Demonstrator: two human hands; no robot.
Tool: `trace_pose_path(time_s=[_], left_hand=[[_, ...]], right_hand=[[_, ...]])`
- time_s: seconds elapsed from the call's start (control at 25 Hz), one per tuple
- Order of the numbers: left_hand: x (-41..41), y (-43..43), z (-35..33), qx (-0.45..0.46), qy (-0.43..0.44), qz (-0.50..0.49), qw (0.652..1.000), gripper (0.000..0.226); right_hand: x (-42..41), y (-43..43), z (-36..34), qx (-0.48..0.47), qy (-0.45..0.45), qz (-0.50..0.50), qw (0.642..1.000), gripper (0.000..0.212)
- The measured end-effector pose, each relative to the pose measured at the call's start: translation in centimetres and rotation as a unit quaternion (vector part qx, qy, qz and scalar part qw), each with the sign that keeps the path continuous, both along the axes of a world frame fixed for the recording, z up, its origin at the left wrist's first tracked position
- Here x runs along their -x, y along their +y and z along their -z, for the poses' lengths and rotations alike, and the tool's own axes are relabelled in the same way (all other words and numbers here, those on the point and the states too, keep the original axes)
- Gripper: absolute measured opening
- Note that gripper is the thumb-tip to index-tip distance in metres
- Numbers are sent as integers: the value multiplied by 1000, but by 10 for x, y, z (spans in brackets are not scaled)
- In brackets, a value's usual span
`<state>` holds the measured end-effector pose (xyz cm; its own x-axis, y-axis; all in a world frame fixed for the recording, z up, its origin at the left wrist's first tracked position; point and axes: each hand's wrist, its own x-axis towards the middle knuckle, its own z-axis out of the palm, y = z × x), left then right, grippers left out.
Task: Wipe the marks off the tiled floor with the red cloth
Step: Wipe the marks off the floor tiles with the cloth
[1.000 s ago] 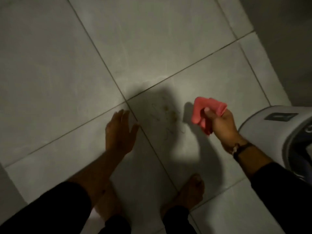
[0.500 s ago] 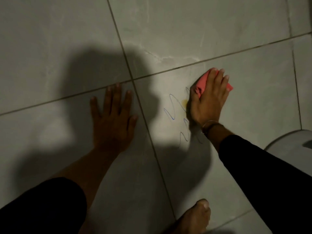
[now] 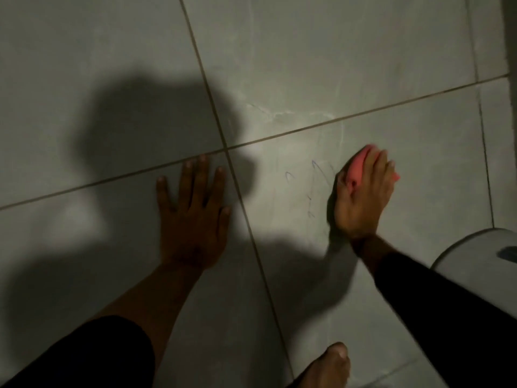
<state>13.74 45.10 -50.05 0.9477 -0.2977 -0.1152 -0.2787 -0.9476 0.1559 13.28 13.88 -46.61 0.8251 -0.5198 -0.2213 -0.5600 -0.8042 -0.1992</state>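
My right hand [image 3: 362, 197] presses the red cloth [image 3: 358, 167] flat against the grey tiled floor [image 3: 307, 65], fingers spread over it, so most of the cloth is hidden under the palm. Just left of that hand lie faint blue pen scribbles [image 3: 313, 177] on the same tile. My left hand [image 3: 193, 217] rests open and flat on the neighbouring tile, fingertips near the grout crossing, holding nothing. The right hand and cloth are motion-blurred.
A rounded white appliance [image 3: 481, 259] juts in at the right edge, close to my right forearm. My bare foot [image 3: 327, 368] stands at the bottom. A dark shadow of my head and arms covers the left tiles.
The right hand brought the cloth down from the air onto the floor and rubbed over the scribbles; the blue marks are fainter and the yellowish spots no longer show. The left hand stays planted.
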Motion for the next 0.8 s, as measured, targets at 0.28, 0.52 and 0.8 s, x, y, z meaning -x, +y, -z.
trace_pose_path(time_s=[0.28, 0.52, 0.8], left_hand=[[-2, -2, 1, 27, -11, -8, 1000, 75], [-2, -2, 0, 55, -32, -12, 998, 72], [0, 0, 6, 63, -46, -17, 997, 71]], right_hand=[[48, 138, 17, 26, -13, -375, 927, 75], [70, 20, -2, 30, 47, -164, 985, 81], [38, 109, 18, 23, 16, -304, 952, 81]])
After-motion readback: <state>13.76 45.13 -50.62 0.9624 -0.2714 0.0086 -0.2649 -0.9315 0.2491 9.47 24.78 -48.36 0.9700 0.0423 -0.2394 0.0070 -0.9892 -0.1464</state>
